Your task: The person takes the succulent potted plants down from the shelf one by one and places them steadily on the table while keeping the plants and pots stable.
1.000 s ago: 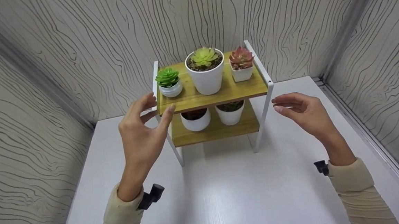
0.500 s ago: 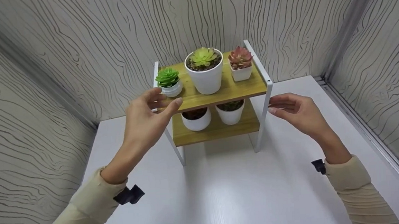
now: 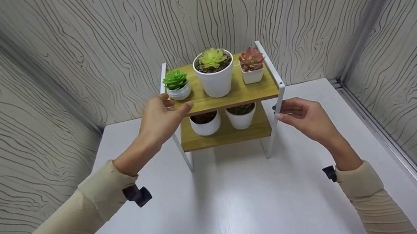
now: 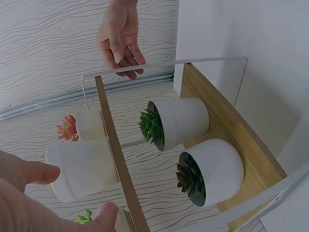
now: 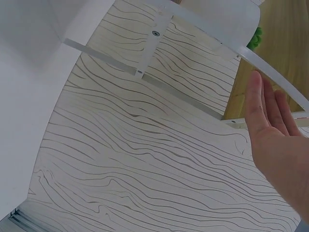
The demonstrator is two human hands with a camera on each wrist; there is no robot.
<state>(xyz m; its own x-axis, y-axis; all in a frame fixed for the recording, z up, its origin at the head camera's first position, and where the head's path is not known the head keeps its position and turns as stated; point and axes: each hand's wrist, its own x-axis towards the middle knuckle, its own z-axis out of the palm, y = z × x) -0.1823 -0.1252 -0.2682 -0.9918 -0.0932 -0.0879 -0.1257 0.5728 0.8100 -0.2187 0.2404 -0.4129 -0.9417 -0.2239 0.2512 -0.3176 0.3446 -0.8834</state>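
A two-tier plant stand [image 3: 225, 102], with wooden boards and white metal sides, stands before me. At its upper left front corner is my left hand [image 3: 163, 118], its thumb over the front edge and its fingers beside the small pot with a bright green succulent [image 3: 176, 84]. My right hand [image 3: 304, 118] is at the right front post [image 3: 279, 101], thumb tip at the front and loosely bent fingers partly behind the post. Between them on the top board are a large white pot [image 3: 215, 80] with a yellow-green succulent and a square pot with a red succulent [image 3: 251, 65].
On the lower board sit a rounded white pot [image 3: 206, 125] with a dark reddish plant and a white pot [image 3: 242, 118] with a green plant. The stand is on a white tabletop [image 3: 235, 202], with wood-patterned panels [image 3: 117, 46] behind and at both sides.
My left hand has moved right and inward over the stand's front corner. The right hand has come left to the right post. The pots keep their places on the boards.
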